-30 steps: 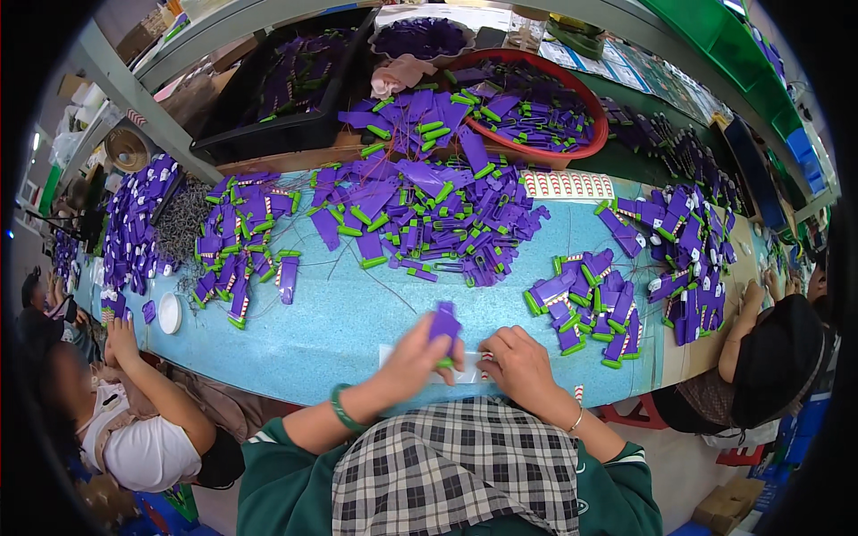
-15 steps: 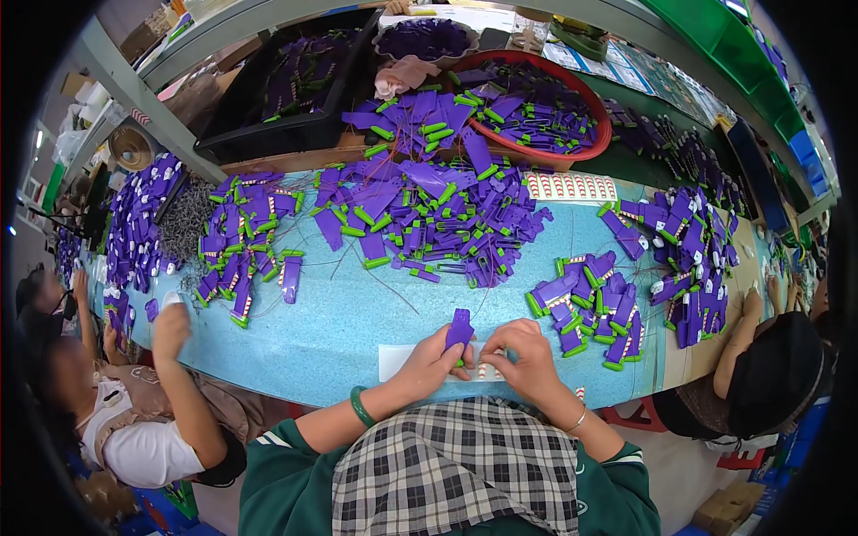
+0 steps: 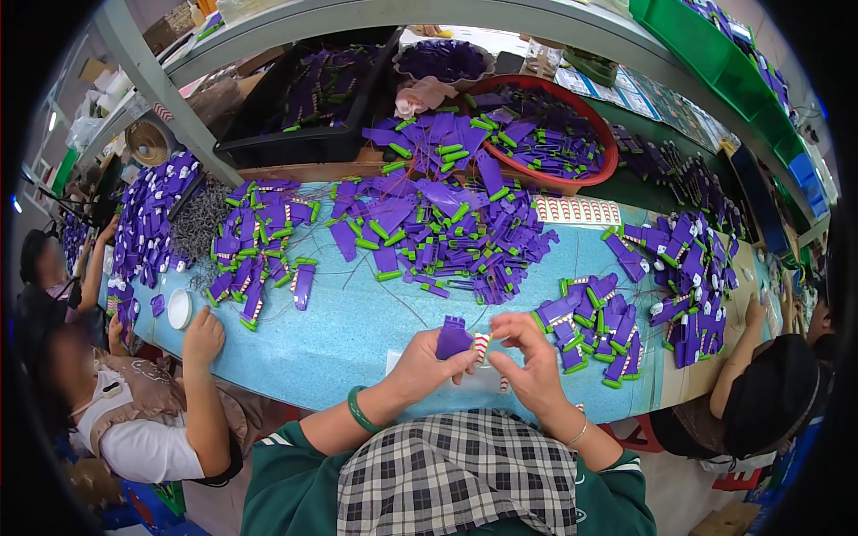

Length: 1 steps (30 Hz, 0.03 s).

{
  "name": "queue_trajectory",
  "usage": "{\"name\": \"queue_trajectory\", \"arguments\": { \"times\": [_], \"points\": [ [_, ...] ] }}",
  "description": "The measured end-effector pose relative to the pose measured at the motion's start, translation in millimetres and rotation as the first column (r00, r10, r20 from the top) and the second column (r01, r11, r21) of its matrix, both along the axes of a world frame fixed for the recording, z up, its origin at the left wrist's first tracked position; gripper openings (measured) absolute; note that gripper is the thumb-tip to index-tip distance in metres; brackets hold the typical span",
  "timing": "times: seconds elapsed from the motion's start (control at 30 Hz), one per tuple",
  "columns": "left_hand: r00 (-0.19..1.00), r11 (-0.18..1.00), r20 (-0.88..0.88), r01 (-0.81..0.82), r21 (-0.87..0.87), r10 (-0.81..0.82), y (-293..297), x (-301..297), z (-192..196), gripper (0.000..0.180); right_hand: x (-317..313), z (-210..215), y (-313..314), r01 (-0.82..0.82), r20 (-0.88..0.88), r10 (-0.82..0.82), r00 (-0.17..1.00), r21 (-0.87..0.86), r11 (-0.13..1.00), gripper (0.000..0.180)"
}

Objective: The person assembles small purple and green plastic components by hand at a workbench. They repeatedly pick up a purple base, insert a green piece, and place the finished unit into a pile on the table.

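My left hand is closed on a purple plastic part, pinched between thumb and fingers with its broad end pointing up. A small red-and-white striped sticker sits at the right side of this part; whether it is fully stuck down cannot be seen. Beside it, my right hand has its thumb and bent fingers apart, their tips close to the sticker. Under both hands lies a pale sticker sheet, mostly covered, with a striped bit showing.
Ahead lies a large heap of purple parts with green ends and thin wires. Striped parts are piled to the right, near a sticker sheet. A red basin and a black tray stand behind. Co-workers sit on both sides.
The purple part has tilted left in my left hand, and a striped sticker now shows beside it. My right hand has risen off the sheet, fingers spread. The left co-worker's hand released a white dish.
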<state>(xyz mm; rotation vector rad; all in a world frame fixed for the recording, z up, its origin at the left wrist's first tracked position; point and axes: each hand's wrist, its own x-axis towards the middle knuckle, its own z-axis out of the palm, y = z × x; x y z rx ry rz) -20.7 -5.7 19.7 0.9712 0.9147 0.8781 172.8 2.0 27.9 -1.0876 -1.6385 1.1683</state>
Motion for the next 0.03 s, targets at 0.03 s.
{"name": "queue_trajectory", "arguments": {
  "times": [0.03],
  "points": [
    [1.0, 1.0, 0.01, 0.012, -0.02, -0.012, -0.3, 1.0, -1.8, 0.01, 5.8, -19.8, 0.8, -0.141, 0.012, 0.142, 0.99, -0.062, 0.988, 0.032]
  ]
}}
